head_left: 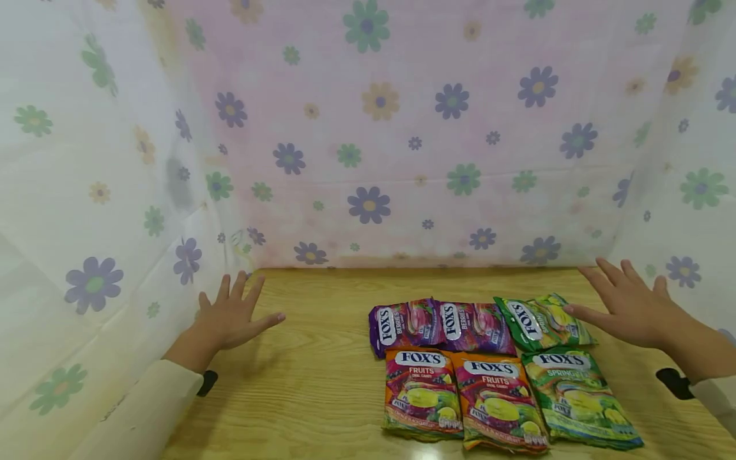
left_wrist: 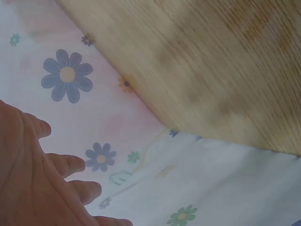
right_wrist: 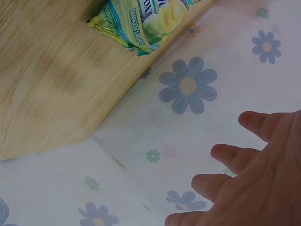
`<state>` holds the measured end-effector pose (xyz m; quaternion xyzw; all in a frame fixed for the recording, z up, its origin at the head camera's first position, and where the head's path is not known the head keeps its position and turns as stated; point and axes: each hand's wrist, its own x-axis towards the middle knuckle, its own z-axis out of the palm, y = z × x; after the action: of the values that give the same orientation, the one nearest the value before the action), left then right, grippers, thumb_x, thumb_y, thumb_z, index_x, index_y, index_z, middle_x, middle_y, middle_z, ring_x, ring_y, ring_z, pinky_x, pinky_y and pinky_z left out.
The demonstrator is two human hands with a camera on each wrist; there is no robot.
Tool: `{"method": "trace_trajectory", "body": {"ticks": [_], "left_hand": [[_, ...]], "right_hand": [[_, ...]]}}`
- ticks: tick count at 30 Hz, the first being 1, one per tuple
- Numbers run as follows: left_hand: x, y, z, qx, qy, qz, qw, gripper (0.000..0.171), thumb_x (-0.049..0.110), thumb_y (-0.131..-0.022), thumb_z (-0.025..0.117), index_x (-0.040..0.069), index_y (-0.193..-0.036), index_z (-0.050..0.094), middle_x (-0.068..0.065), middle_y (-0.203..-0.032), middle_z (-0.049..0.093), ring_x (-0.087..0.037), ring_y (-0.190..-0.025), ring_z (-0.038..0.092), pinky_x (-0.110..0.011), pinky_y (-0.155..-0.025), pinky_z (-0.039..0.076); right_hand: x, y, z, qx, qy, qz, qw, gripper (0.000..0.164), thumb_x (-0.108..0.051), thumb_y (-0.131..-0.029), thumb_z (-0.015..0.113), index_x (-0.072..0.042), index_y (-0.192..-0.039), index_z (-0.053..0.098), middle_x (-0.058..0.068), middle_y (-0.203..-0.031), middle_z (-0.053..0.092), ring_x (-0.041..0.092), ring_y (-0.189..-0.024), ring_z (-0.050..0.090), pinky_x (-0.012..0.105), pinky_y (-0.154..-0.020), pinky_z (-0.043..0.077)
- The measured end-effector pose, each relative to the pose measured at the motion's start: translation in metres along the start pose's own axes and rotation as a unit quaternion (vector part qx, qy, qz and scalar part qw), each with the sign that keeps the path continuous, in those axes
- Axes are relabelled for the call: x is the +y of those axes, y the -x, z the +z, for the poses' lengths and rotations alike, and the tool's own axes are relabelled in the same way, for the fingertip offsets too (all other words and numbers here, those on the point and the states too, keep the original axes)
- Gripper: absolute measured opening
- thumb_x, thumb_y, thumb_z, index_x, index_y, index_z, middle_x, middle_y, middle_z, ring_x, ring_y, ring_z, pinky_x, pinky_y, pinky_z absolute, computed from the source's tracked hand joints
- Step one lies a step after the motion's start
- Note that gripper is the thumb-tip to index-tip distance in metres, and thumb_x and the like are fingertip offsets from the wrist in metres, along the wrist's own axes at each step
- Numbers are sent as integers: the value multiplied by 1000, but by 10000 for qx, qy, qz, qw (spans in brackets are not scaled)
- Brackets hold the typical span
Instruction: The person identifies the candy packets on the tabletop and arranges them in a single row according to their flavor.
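Several bags of Fox's candy lie on the wooden table, right of its middle, in two rows. At the back are two purple berries bags (head_left: 405, 324) and a green bag (head_left: 543, 322) turned on its side. The front row has two orange-red fruits bags (head_left: 422, 393) and another green bag (head_left: 581, 396). My left hand (head_left: 232, 319), fingers spread, hovers at the table's left side, away from the bags. On the right, my right hand (head_left: 627, 303) is spread beside the back green bag, its thumb overlapping the bag's edge in the head view. Both hands hold nothing.
The wooden table (head_left: 310, 377) ends at a flowered cloth (head_left: 402, 160) that hangs behind it and along both sides. Dark bands (head_left: 675, 383) sit at my wrists. In the right wrist view, one green bag (right_wrist: 146, 23) lies close to the table's edge.
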<state>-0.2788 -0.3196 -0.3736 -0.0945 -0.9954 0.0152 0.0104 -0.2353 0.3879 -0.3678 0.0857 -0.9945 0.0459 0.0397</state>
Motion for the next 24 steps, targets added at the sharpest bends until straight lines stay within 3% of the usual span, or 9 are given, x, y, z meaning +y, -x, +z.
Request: {"method": "trace_trajectory", "body": {"ticks": [8, 18, 24], "left_hand": [[5, -1, -2, 20, 78, 18, 10000, 111, 88, -90, 33, 12, -167, 10, -31, -169, 7, -63, -151, 6, -93, -103, 7], [21, -9, 6, 170, 187, 202, 9995, 111, 89, -89, 33, 12, -167, 16, -31, -169, 11, -61, -152, 8, -92, -104, 6], [33, -15, 15, 175, 337, 303, 9988, 112, 90, -89, 32, 13, -168, 11, -31, -169, 10, -60, -151, 15, -88, -108, 14]], "right_hand": [[-2, -3, -1, -51, -152, -113, 9998, 98, -68, -97, 54, -5, -164, 19, 37, -165, 10, 76, -140, 5, 98, -88, 1], [-14, -7, 4, -10, -133, -186, 9997, 98, -70, -96, 54, -6, -164, 22, 35, -166, 12, 71, -144, 8, 97, -90, 2], [-24, -11, 6, 27, -177, -269, 9995, 99, -71, -95, 55, -8, -165, 22, 33, -166, 14, 68, -145, 11, 96, -93, 1]]}}
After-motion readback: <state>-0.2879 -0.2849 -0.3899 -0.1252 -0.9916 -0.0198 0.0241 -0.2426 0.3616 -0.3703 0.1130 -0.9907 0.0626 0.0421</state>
